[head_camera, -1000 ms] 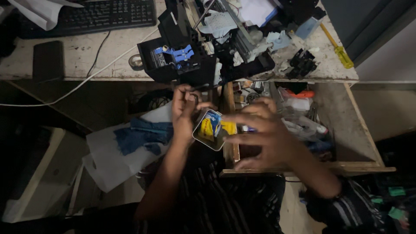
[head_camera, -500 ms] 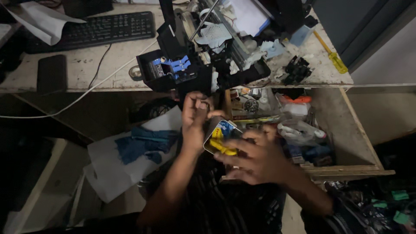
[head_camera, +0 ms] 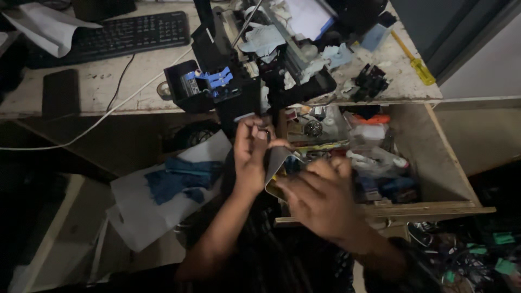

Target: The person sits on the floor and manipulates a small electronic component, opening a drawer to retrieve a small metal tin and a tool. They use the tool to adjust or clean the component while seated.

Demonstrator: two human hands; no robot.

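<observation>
Both of my hands hold a small clear plastic packet (head_camera: pixel 278 163) with yellow and blue contents, over the front of an open wooden drawer (head_camera: pixel 434 157). My left hand (head_camera: pixel 251 154) pinches the packet's upper left corner between thumb and fingers. Below it, my right hand (head_camera: pixel 320 201) grips the lower right part and hides most of the packet. The packet is tilted, its pale back turned toward me.
The drawer is packed with small bottles, tools and parts. Above it a worn white desk (head_camera: pixel 108 92) carries a stripped black printer mechanism (head_camera: pixel 228 87) with blue parts, a black keyboard (head_camera: pixel 116 35), a dark phone (head_camera: pixel 59 92), a white cable and a yellow-handled screwdriver (head_camera: pixel 415 62). A blue cloth (head_camera: pixel 179 176) lies on paper at lower left.
The view has shifted down, so the desk and drawer sit lower in frame. My hands turned the packet: its yellow and blue face is mostly hidden and its pale back shows.
</observation>
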